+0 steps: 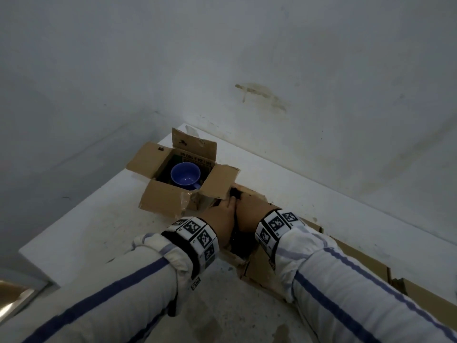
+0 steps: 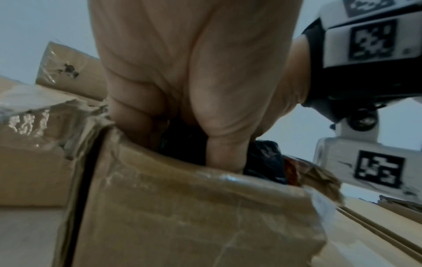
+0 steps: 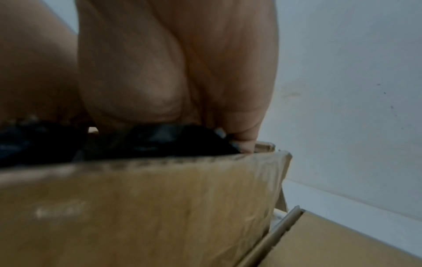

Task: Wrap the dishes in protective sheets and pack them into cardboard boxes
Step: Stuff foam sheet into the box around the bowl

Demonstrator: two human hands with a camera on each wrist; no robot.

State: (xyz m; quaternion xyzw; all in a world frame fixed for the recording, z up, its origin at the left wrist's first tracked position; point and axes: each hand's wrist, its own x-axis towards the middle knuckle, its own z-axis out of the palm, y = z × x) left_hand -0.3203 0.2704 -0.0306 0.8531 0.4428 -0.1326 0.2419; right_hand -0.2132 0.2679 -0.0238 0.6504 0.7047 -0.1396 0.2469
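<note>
While both hands work down inside the near box, the far box stands open on the white surface with all four flaps splayed out. Look at the blue mug in there: upright, mouth facing up, its handle poking toward the near right corner of the box. Printing runs upside down along the inside of the far wall, something like "24 x 180 ml", though the first characters are too blurred to read.

Now the near box, touching the far one at the corner. The left hand has its fingers dipped past the rim, thumb and fingers closed on a black sheet; the left wrist view shows the thumb pressed into crinkly black material just behind the taped cardboard wall. The right hand sits tight beside it, fingers curled down onto the same black sheet at the box's edge, a fingertip hooked right at the corner. What lies under the sheet cannot be made out, so its shape and direction stay unknown.

Both wrists carry bands with black-and-white square code tags, no readable text on them. Flattened cardboard lies along the wall to the right, its long edge running with the wall. Sleeves are pale with blue stripes.
</note>
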